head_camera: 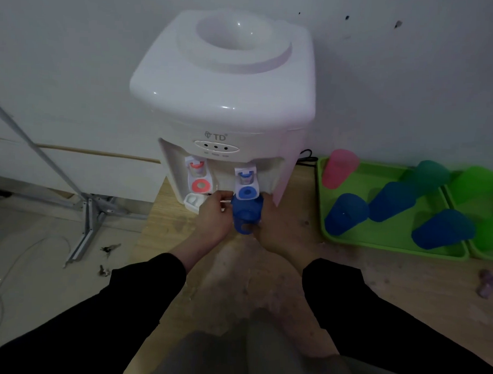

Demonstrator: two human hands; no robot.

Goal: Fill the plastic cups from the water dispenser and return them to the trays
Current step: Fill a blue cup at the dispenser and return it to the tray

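Note:
A white water dispenser stands on the wooden table against the wall, with a red tap on its left and a blue tap on its right. A blue plastic cup sits right under the blue tap. My right hand grips the cup from the right. My left hand touches the cup's left side, fingers reaching toward the tap lever. A green tray to the right holds a pink cup, three blue cups and a teal cup.
A second green tray with green cups lies at the far right edge. A small purple object rests on the table near the right edge. A metal stand and cables are on the floor at the left.

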